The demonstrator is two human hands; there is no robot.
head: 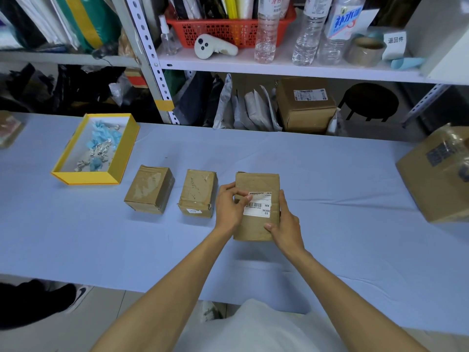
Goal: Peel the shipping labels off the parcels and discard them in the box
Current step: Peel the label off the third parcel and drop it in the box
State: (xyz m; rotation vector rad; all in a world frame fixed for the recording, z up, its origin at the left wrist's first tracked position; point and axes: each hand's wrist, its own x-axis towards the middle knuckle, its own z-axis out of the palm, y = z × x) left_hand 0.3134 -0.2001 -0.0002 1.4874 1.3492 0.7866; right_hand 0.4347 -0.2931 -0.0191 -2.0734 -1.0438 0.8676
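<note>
A brown cardboard parcel (256,182) lies on the blue table (317,174) in front of me, with a white shipping label (258,208) on its top. My left hand (229,208) pinches the label's upper left corner with thumb and fingers. My right hand (285,222) grips the parcel's right side and near edge. Two smaller brown parcels (150,189) (198,193) sit to the left; the nearer one carries a small white sticker (194,211) on its front face. A yellow open box (95,151) at the far left holds crumpled blue and white label scraps.
A large taped cardboard box (441,174) stands at the table's right edge. Another parcel (9,128) peeks in at the far left. Metal shelving behind holds bottles, a red basket, tape rolls and more parcels. A person's black shoe (78,297) is on the floor at the lower left.
</note>
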